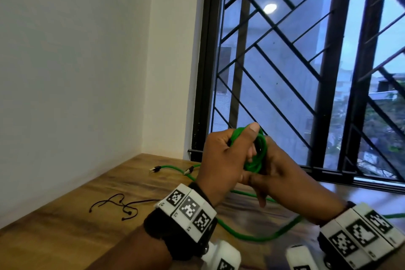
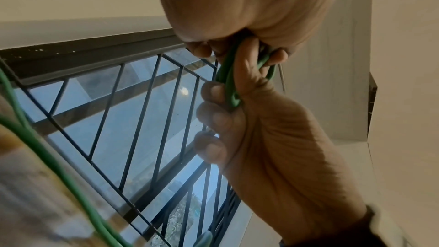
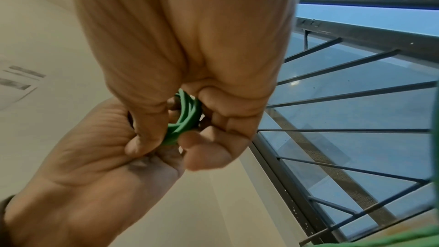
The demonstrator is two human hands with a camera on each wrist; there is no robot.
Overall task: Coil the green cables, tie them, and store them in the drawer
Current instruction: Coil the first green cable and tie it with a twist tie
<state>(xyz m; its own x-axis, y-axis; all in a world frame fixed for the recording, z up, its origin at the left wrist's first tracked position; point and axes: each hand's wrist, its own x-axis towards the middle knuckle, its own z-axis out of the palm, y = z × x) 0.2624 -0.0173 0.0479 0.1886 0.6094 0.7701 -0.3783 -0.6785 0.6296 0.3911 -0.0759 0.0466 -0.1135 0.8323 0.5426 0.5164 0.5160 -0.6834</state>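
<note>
Held up above the wooden surface (image 1: 65,226), in front of the barred window (image 1: 306,61): a small coil of green cable (image 1: 256,160), gripped between both hands. Left hand (image 1: 221,160) curled around the coil, thumb pressed over its top. Right hand (image 1: 282,173) wrapped around the far side, one finger pointing down toward the surface.

Seen only from the head view: loose green cable (image 1: 252,237) trailing from the hands across the surface in a wide loop, two cable plugs (image 1: 154,169) lying near the wall corner, a thin black cord (image 1: 114,206) lying apart on the left, and white wrist bands with black-and-white square marker codes (image 1: 188,207); no readable words on them.

Shown only from the left wrist view: right hand fingers (image 2: 213,93) curled against the green loops (image 2: 231,89), pinching them into the palm, with slack cable (image 2: 47,161) running past at the lower left.

Shown only from the right wrist view: several strands of the coil (image 3: 185,119) stacked together, clamped between the right thumb and fingertips (image 3: 204,149), with the left hand (image 3: 95,147) closed around it from below. Blurred grey markings on the pale wall, unreadable.
</note>
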